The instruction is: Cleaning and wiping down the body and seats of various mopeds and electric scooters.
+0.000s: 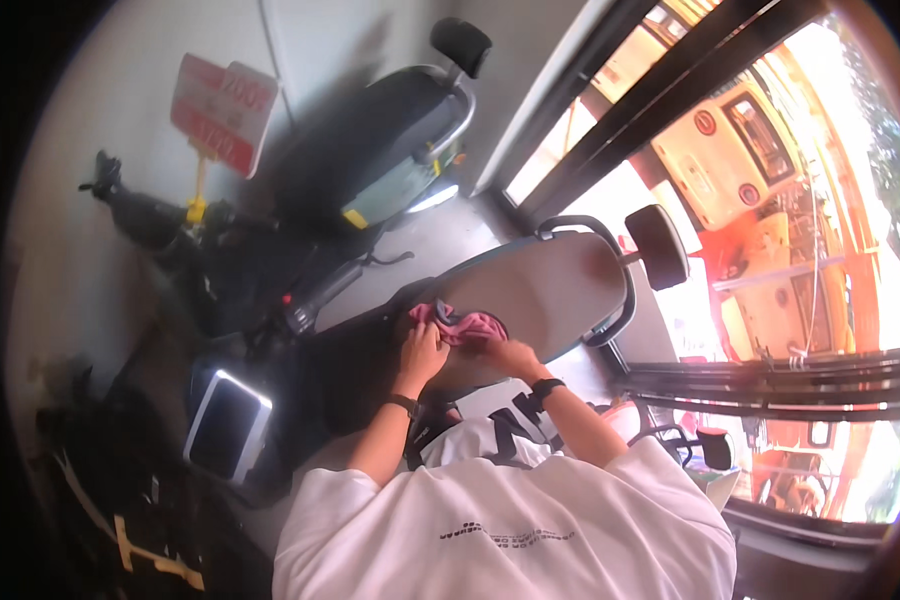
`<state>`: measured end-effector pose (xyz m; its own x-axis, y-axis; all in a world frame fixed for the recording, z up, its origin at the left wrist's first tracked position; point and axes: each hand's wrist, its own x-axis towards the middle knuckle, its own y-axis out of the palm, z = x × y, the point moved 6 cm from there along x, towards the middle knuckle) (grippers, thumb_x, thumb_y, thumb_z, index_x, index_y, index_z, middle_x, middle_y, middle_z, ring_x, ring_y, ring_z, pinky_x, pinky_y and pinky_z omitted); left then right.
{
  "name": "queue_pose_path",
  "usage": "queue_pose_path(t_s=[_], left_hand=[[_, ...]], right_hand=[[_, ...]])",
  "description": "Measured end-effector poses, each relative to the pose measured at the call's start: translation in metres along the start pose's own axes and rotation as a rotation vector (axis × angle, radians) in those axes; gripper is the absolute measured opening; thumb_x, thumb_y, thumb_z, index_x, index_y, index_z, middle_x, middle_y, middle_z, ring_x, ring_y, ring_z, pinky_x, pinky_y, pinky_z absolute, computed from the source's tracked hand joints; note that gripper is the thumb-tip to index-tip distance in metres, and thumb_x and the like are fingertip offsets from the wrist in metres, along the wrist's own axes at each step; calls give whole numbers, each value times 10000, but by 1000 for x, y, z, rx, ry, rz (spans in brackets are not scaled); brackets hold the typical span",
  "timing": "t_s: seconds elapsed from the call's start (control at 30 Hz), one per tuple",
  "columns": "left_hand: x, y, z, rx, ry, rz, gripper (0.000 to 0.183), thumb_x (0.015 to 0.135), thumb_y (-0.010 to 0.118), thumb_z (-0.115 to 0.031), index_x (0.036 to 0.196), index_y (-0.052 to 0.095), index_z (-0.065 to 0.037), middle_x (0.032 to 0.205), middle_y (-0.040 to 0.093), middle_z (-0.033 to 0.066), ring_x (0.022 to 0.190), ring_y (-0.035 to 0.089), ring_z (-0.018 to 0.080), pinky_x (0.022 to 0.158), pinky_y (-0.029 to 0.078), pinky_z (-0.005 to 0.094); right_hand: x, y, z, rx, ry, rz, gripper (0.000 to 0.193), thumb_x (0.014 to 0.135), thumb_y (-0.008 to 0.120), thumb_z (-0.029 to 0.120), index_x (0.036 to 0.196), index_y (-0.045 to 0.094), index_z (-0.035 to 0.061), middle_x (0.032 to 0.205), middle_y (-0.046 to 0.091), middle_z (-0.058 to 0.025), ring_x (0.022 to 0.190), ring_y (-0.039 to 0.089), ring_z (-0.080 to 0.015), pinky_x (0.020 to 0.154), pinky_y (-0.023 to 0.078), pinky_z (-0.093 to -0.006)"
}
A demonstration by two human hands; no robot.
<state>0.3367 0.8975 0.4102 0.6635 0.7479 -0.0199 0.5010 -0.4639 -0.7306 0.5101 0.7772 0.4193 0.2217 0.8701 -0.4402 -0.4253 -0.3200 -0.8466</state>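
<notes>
A pink cloth (480, 326) with a dark grey patch lies bunched on the long grey-brown seat (560, 285) of a scooter. My left hand (426, 352) has its fingers closed on the cloth's left end. Beside the cloth's lower right edge is my right hand (510, 360), smeared by motion, so its fingers and whether it grips the cloth do not show clearly. Dark bands circle both wrists.
A padded backrest (657, 247) and a dark grab rail (625, 300) stand at the seat's right end. Beyond is a second dark scooter (360, 140) bearing a red-and-white sign (224, 113). A rectangular screen-like panel (228, 425) sits left. Glass doors line the right.
</notes>
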Motion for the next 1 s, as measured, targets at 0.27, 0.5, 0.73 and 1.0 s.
queue_pose_path(t_s=[0.27,0.5,0.73,1.0], left_hand=[[34,33,-33,97,205,259,757,781,736,-204,1445,373,-221,1366,457,173,1220,453,393,1013,399,520],[34,30,-25,301,86,353,560,840,687,-279,1359,477,-242,1208,545,190,1091,565,405,892,486,508],[18,105,-103,85,151,405,377,842,658,-207,1205,595,-127,1113,537,220,1026,547,420,895,469,478],[-7,179,-206,380,132,332,541,813,703,-429,1145,627,-9,1089,545,226,1032,563,412,852,475,484]], right_hand=[[-42,-28,-84,125,268,-262,335,902,574,369,1069,592,79,967,678,-190,925,644,-392,801,499,-493],[-26,9,-31,299,93,-64,390,923,521,402,986,618,30,977,667,-230,923,649,-402,790,513,-493],[-64,-7,-152,86,239,-217,352,865,558,382,751,707,84,787,708,-161,740,706,-335,649,557,-451],[-95,36,-251,490,380,-217,314,750,618,256,892,698,-12,1011,665,-251,954,663,-374,816,540,-467]])
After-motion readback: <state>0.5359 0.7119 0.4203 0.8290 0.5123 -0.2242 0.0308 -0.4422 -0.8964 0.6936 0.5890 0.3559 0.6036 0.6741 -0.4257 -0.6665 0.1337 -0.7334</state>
